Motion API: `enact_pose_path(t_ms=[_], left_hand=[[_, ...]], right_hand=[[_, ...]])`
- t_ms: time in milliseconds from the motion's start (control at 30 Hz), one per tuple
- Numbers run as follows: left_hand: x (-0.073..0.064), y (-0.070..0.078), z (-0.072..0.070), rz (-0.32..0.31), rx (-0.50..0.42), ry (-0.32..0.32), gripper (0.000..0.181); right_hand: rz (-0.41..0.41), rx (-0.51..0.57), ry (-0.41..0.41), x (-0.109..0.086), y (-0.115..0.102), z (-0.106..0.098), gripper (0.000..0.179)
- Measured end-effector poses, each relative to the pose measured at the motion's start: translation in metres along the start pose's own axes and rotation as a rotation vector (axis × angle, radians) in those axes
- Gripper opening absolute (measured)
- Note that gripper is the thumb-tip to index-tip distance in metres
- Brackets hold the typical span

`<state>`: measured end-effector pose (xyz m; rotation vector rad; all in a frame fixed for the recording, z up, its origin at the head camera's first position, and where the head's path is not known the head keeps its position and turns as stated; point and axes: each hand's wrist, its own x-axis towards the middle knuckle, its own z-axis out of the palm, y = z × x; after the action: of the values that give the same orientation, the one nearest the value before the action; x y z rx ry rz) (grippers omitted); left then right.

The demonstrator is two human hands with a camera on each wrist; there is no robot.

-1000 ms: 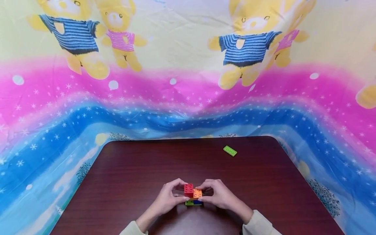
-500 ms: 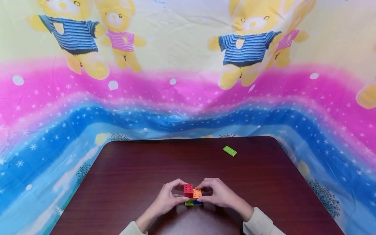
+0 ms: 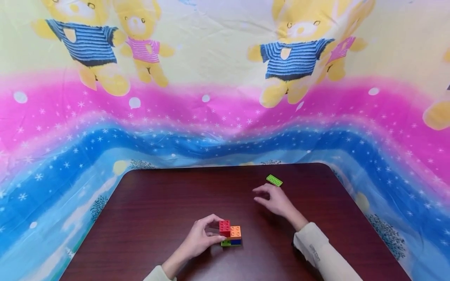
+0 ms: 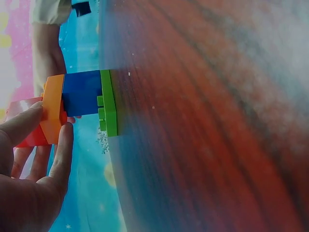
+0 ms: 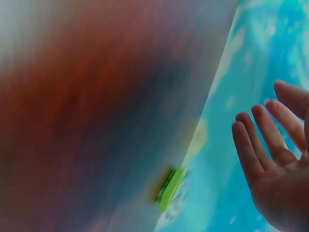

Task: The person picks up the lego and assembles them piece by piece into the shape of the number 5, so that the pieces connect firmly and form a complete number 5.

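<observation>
I report from the head view, clock centred on the brick stack [image 3: 236, 231]. The stack stands upright on the dark wood-grain table [image 3: 168, 203]. I record four levels: a green base plate [image 4: 111, 104] at the bottom, a blue brick [image 4: 83, 93] on its three o'clock half, an orange brick [image 3: 236, 232] above, overhanging towards nine o'clock, and a red brick [image 3: 224, 226] on top at the orange brick's nine o'clock end. Studs show on the base plate's nine o'clock half.

I find the left hand [image 3: 202, 236] at nine o'clock, grasping the stack at its upper bricks, thumb on the near side and fingers on the far side.

I find the right hand [image 3: 275, 199] at two o'clock, released, fingers extended. It is near the loose green plate [image 3: 274, 180], which lies between one and two o'clock, close to the table's far edge. The right wrist view shows them apart.

A printed cloth [image 3: 218, 113] hangs behind the table, across twelve o'clock.
</observation>
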<state>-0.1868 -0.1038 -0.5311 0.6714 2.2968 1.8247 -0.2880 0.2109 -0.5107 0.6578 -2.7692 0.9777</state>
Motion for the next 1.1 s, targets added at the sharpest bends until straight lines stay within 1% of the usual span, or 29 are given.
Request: enact_pose_path(t_ms=[133, 233, 333, 433, 600, 767, 867, 1100], left_hand=[[0.0, 0.0, 0.0, 0.003, 0.002, 0.003, 0.036], [0.0, 0.0, 0.0, 0.0, -0.004, 0.002, 0.036], [0.001, -0.001, 0.0, 0.005, -0.011, 0.001, 0.036], [0.001, -0.001, 0.0, -0.003, -0.011, 0.002, 0.037], [0.0, 0.0, 0.0, -0.017, -0.01, 0.002, 0.037], [-0.002, 0.003, -0.001, -0.031, -0.021, 0.004, 0.037], [-0.002, 0.004, -0.001, -0.038, -0.03, 0.004, 0.038], [-0.002, 0.004, -0.001, -0.038, -0.024, 0.002, 0.037]], right_hand=[[0.075, -0.031, 0.082, 0.016, 0.027, -0.015, 0.035], [0.12, -0.073, 0.103, 0.025, 0.046, -0.025, 0.04], [0.19, -0.111, 0.089, 0.031, 0.062, -0.033, 0.044], [0.254, -0.119, 0.062, 0.035, 0.076, -0.036, 0.047], [0.331, -0.121, 0.047, 0.037, 0.095, -0.028, 0.052], [0.367, -0.142, 0.035, 0.038, 0.106, -0.017, 0.056], [0.383, -0.141, 0.047, 0.04, 0.108, -0.013, 0.055], [0.416, -0.138, 0.059, 0.041, 0.104, -0.011, 0.043]])
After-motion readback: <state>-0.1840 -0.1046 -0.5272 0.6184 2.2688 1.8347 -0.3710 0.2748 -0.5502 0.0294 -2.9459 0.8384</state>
